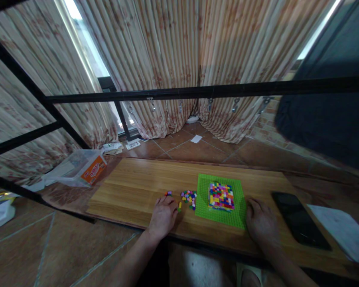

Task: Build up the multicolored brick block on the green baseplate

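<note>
A green baseplate (pixel 204 199) lies on a wooden board (pixel 131 187), with a block of many-coloured small bricks (pixel 221 196) built on it. A loose heap of small coloured bricks (pixel 189 197) lies just left of the plate. My left hand (pixel 163 215) rests on the board beside that heap, fingers curled loosely, palm down; whether it holds a brick is hidden. My right hand (pixel 261 223) lies palm down at the plate's right front corner, fingers slightly curled, touching the plate's edge.
A black phone (pixel 299 219) lies on the board to the right, a white sheet (pixel 344 231) beyond it. A clear plastic box with an orange label (pixel 83 169) sits at the left. Black metal bars (pixel 197 91) cross in front of curtains (pixel 173 59).
</note>
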`<state>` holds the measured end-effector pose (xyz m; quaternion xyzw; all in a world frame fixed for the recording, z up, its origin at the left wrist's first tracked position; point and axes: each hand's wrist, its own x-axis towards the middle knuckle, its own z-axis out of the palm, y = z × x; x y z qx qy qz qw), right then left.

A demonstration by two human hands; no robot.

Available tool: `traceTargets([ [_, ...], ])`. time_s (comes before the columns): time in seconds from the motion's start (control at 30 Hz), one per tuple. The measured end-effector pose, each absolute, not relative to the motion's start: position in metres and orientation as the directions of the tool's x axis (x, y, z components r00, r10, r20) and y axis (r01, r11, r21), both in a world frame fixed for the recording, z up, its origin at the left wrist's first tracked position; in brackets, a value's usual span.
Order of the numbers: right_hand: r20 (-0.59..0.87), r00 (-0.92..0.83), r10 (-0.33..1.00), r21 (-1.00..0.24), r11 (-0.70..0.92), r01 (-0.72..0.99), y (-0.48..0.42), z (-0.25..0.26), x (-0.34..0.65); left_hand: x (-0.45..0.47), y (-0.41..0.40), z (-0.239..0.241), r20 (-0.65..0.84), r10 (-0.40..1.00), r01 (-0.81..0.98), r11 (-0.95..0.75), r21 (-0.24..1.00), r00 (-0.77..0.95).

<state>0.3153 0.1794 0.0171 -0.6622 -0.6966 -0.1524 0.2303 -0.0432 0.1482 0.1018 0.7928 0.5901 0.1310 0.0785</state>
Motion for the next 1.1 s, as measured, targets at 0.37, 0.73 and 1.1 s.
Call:
traceTargets([
  [0.37, 0.525, -0.014, 0.851, -0.102, 0.079, 0.992, 0.177, 0.023, 0.311, -0.019, 0.162, 0.099, 0.209, 0.959, 0.924, -0.247, 0.293, 0.19],
  [0.73, 0.519, -0.005, 0.855, -0.094, 0.064, 0.994, 0.177, 0.024, 0.31, -0.037, 0.162, 0.106, 0.16, 0.975, 0.931, -0.197, 0.308, 0.154],
  [1.1, 0.508, -0.013, 0.861, -0.085, 0.065, 0.994, 0.177, 0.022, 0.312, -0.011, 0.177, 0.11, 0.029, 0.985, 0.972, -0.171, 0.161, 0.169],
])
